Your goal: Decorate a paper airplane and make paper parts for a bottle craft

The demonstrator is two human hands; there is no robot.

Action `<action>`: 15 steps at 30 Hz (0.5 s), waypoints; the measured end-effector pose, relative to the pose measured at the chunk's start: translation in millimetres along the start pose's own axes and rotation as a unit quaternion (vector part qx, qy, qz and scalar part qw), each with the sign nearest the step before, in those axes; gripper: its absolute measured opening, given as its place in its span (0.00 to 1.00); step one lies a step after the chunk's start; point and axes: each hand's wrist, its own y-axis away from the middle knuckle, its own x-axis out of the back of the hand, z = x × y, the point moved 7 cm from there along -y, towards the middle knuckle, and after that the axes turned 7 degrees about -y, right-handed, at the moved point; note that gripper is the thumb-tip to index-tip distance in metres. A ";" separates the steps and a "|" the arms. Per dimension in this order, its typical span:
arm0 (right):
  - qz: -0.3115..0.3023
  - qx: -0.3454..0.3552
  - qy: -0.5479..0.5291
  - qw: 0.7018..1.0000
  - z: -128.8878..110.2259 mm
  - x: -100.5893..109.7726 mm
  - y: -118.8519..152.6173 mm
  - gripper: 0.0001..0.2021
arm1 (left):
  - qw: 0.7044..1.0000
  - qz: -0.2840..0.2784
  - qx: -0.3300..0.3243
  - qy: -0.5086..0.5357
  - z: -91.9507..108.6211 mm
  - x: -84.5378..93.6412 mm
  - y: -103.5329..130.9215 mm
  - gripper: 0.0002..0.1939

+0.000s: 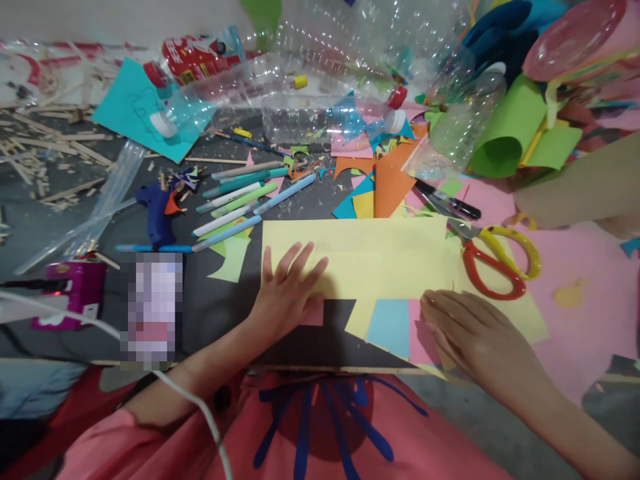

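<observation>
A pale yellow sheet of paper (370, 257) lies lengthwise in front of me on the dark table. My left hand (287, 287) rests on its left end, fingers spread and flat. At the sheet's lower right corner is my right hand (465, 327), its fingers drawn together; whether they pinch the paper's edge is hidden. Scissors (493, 260) with red and yellow handles lie just beyond the right hand, blades toward the sheet's right end. Under and below the sheet show a light blue paper piece (390, 327) and bits of pink and yellow paper.
Several felt-tip pens (240, 200) lie behind the left hand, near a blue glue gun (157, 213). A blurred-out phone (153, 307) and a white cable (193, 393) are at left. Plastic bottles (325, 117) fill the back. A black-handled cutter (450, 200) lies right. Another person's arm (580, 183) reaches in.
</observation>
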 end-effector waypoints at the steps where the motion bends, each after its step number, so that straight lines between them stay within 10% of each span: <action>1: 0.012 0.000 -0.009 1.000 -2.1 -0.2 -3.8 0.15 | 0.999 0.004 -0.040 0.010 6.1 1.6 -0.4 0.19; 5: 0.039 0.031 -0.057 0.997 -23.6 -11.8 -21.7 0.14 | 0.988 -0.022 -0.142 0.065 28.7 4.4 0.9 0.18; 15: 0.035 -0.013 -0.076 0.996 -27.9 -22.5 -16.5 0.19 | 0.995 -0.085 -0.047 0.036 27.2 6.1 36.2 0.26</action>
